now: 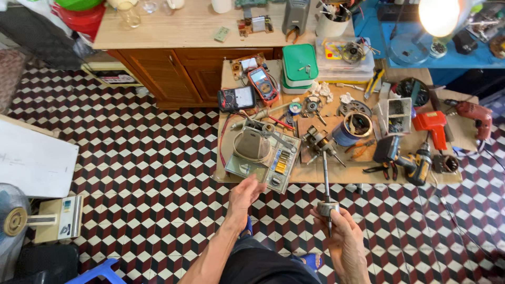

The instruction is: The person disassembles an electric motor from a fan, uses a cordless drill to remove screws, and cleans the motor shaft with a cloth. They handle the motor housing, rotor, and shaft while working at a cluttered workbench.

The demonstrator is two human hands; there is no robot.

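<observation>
The right hand (344,236) grasps a long grey metal rotor shaft (326,181) upright for inspection, while the left hand (243,197), fingers released, reaches toward the grey fan base (263,155).

- A small home repair workshop, seen from above, with work done at floor level on a low wooden board (336,173) over patterned tiles (158,158).
- Multimeters (263,84), power drills (436,126), pliers (386,169) and motor parts (353,126) crowd the board.
- A wooden cabinet (184,68) and a lit lamp (439,16) stand behind; a fan (13,221) waits at left.
</observation>
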